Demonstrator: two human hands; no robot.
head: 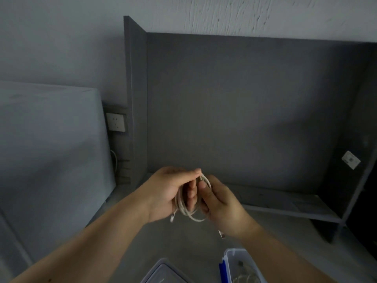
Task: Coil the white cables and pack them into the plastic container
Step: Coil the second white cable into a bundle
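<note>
Coiling a white cable (186,203) in mid-air, up and beyond the plastic container (228,260), not touching it. Several loops bunched and hanging down. One plug end (172,218) dangling on the far-left side of the bundle, a second end (222,234) poking out under the wrist nearest the container. Gripped by the left hand (167,193), fingers (190,194) curled through the loops and clamped on the bundle, thumb over the top. Pinched at the loop's top by the right hand (220,207), thumb and forefinger closed on the strand. Probably close to the last turns; packing of this one not yet done. To do it well: hold the left grip fixed as anchor, feed the loose tail round with the right, match loop size, avoid twist, tuck the free end so nothing springs open, then lower straight into the container. Another pale cable (244,278) lying inside the container. What looks like a clear lid (163,272) just beside it on the counter (183,242). Grey back panel (244,109) well beyond the container.
</note>
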